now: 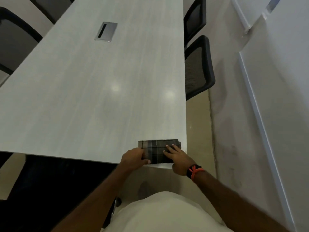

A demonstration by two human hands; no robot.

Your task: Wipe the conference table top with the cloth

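L hand (133, 158) grips cloth (157, 148), R hand (178, 159) flat atop; near corners hidden.

Conference table (80, 101): folded cloth (156, 148) at near right corner, metal hatch (106, 31) mid-top.

The conference table (87, 91) runs off past the left and top edges, so its far end does not show; the folded cloth (158, 148) is covered at its left end by the left hand (133, 158), whose fingertips curl out of sight at the cloth's edge, and at its near right corner by the right hand (178, 159); the mesh chair (199, 66) on the right is half hidden behind the table's edge; the left chair (15, 39) is cut by the frame; the cable box (106, 31) has a slot too dark to read; the wristband (194, 170) is too blurred to tell whether it is a watch; the space under the table is black.
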